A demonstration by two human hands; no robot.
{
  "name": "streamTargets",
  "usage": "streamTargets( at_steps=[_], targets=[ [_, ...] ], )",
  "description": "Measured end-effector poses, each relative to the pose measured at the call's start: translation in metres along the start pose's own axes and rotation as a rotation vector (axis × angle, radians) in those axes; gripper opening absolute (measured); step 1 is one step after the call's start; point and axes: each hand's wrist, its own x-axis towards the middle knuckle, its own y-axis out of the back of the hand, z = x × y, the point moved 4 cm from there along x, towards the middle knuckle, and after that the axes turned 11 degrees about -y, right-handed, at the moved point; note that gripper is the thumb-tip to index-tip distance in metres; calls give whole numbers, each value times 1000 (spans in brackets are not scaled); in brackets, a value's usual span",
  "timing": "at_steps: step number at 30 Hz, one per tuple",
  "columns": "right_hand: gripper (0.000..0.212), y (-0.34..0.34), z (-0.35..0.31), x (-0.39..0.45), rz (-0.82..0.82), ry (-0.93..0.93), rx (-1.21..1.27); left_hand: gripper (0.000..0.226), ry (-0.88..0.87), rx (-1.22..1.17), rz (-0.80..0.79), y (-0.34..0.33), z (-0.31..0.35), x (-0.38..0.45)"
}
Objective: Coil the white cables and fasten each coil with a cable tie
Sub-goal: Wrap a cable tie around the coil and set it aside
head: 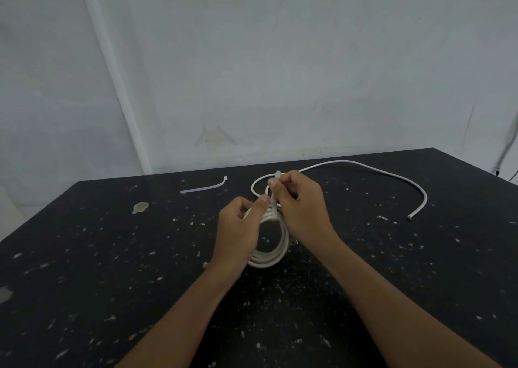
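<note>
Black speckled worktop [84, 255] lies under my coil [276, 251]. My left hand [241, 227] grips the coil and my right hand [298, 208] pinches the cable tie [273, 199] around it. If I let go, the loops might spring apart before the tie locks.

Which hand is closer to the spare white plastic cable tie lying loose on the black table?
Left. The left hand grips the white cable coil, right of the spare white plastic cable tie. The right hand, pinching another tie at the coil, is farther right.
</note>
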Motion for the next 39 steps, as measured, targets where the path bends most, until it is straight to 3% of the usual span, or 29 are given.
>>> streamTargets(
  at_steps=[5,7,15,19,24,26,29,35,39],
  targets=[
    [8,-2,3,1,-149,-49,194,47,39,-58,71,11,-8,4],
    [7,-4,6,0,-177,-95,202,41,49,-79,81,11,-12,6],
    [15,-10,7,1,-67,-173,149,30,-32,-33,82,5,1,1],
    [21,-9,7,-2,-79,-165,218,29,-10,-50,174,12,1,4],
    [37,-38,8,-26,-277,76,-240,43,295,-338,391,28,-12,11],
    [35,-48,12,-31,-255,121,-314,49,367,-506,408,32,-13,11],
    [22,-50,10,-33,-150,84,-177,56,321,-510,433,36,-12,15],
    [24,-60,7,-51,-135,22,43,58,288,-368,627,42,-18,15],
    [24,-68,1,-50,-114,-9,133,58,302,-333,482,45,-18,25]
  ],
)
